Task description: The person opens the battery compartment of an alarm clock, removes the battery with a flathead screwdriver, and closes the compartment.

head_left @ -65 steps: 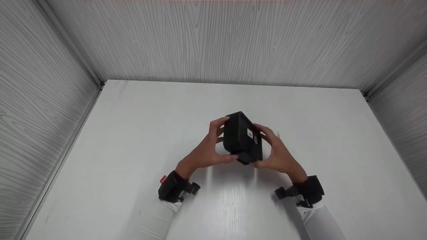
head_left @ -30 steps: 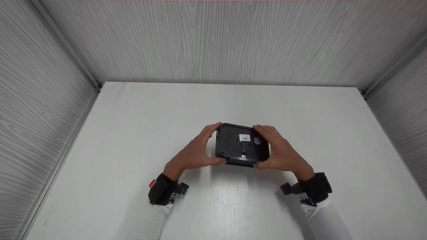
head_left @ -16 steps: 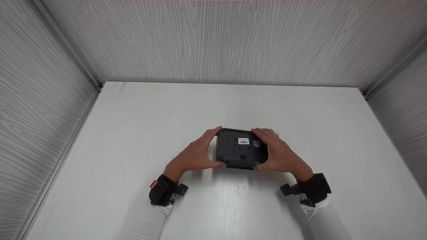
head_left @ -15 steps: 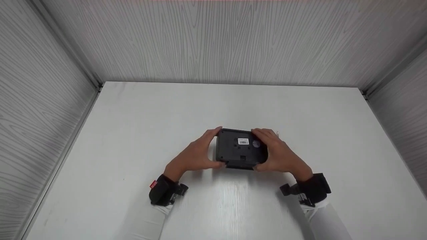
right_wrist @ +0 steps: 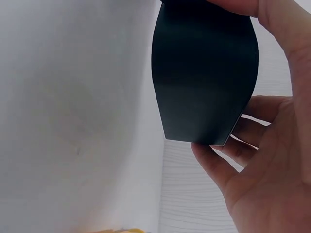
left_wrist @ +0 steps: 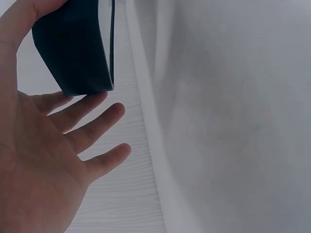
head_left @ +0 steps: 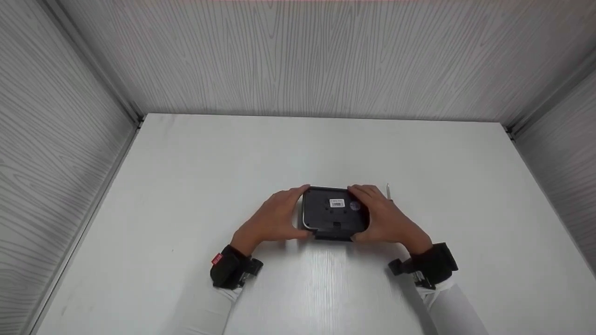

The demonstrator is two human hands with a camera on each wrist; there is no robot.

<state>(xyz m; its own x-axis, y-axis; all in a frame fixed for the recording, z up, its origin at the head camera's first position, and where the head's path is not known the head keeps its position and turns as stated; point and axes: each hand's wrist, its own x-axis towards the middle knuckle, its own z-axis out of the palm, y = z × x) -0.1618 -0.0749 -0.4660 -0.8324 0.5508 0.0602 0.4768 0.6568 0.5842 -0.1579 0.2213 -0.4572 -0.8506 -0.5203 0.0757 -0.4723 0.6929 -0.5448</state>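
Both hands hold a black box-like device (head_left: 333, 216) with rounded corners, its flat back facing up in the head view. That back carries a white barcode label (head_left: 337, 203) and a round purplish sticker (head_left: 355, 205). My left hand (head_left: 274, 218) grips the left end, thumb at the near edge and fingers at the far edge. The right hand (head_left: 384, 218) grips the other end in the same way. In the left wrist view, a pale strip runs between the dark body (left_wrist: 73, 48) and a thin dark edge. The device's underside is hidden, and its kind is unclear.
A slim metal rod (head_left: 389, 190) pokes out past the right hand, its lower part hidden. The white tabletop (head_left: 186, 163) is bordered by grey wood-grain panels (head_left: 298, 60) at the back and sides. Something orange-yellow (right_wrist: 121, 230) shows at the right wrist view's bottom edge.
The device has turned from a tilted, side-on pose to back up, then come lower in the head view, towards me, with both hands. More of the metal rod shows now.
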